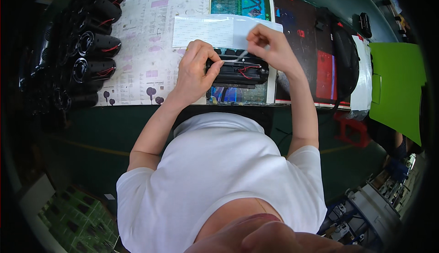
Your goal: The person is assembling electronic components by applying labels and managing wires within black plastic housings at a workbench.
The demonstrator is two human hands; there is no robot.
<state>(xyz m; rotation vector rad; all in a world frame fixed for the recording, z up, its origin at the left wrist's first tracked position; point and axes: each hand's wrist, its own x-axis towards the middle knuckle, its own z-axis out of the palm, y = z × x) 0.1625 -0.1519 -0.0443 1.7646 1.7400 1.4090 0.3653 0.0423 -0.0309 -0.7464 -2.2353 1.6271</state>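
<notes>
your white shirt point(224, 157) is nearest — left hand point(195, 67) and right hand point(273, 48) both pinch a pale strip point(243, 55) at the black casing point(224, 76).

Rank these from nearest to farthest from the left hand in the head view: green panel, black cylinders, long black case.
1. Long black case: nearest, just right of the left hand.
2. Black cylinders: off to its left.
3. Green panel: farthest, far right.

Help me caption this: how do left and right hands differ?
The left hand looks sharp; the right hand is blurred. The left hand is at the left end of the black case; the right hand appears raised. Both are bare, with a pale strip between them.
</notes>
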